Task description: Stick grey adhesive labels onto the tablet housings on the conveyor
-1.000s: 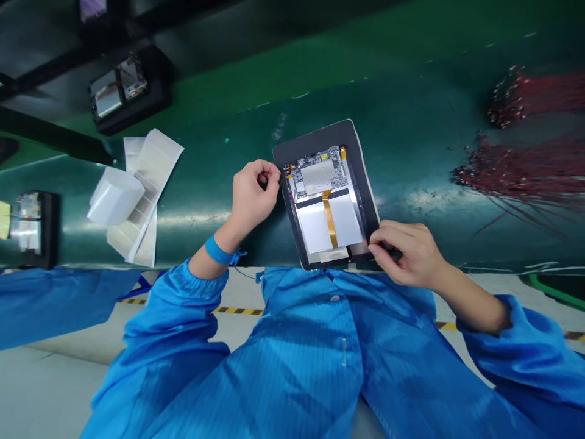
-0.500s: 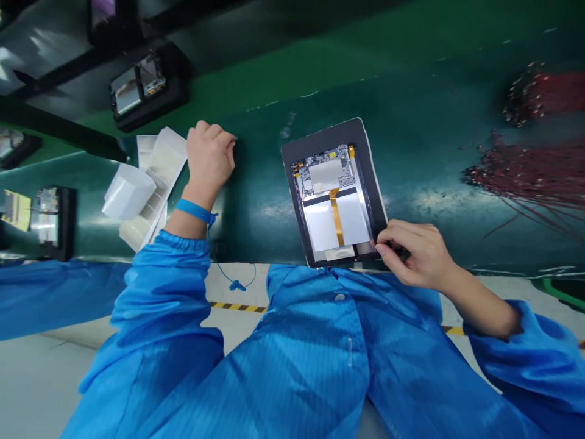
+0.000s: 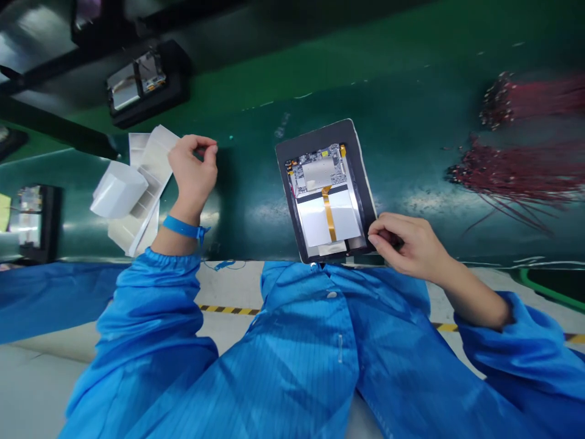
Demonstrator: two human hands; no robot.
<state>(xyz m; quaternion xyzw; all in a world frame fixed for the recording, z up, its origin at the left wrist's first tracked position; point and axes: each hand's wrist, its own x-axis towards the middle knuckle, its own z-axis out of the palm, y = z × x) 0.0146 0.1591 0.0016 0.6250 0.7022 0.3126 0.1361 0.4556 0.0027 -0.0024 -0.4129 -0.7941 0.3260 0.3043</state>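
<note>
Near the middle of the green counter [image 3: 411, 122], an opened tablet [image 3: 326, 192] lies flat with its back cover off. It shows a circuit board at its far end, silver battery cells below that, and an orange ribbon cable running down the centre. The right hand [image 3: 404, 244] sits at the tablet's near right corner, its fingers [image 3: 381, 231] curled and pinching the dark edge of the frame there. The left hand [image 3: 192, 171] is well apart from the tablet, off to the left and raised just above the counter. Its thumb and forefinger are pressed together at the tips; I cannot tell whether anything small is caught between them. A blue wrist strap [image 3: 183, 227] circles that wrist, above the blue sleeve [image 3: 150, 292]. Just left of the left hand, touching or nearly touching it, lie white label strips [image 3: 141, 158], one curled into a loop. At the far right of the counter a bundle of red wires [image 3: 516, 164] is spread out. Two more opened devices in black trays [image 3: 146, 79] sit on the left side.
</note>
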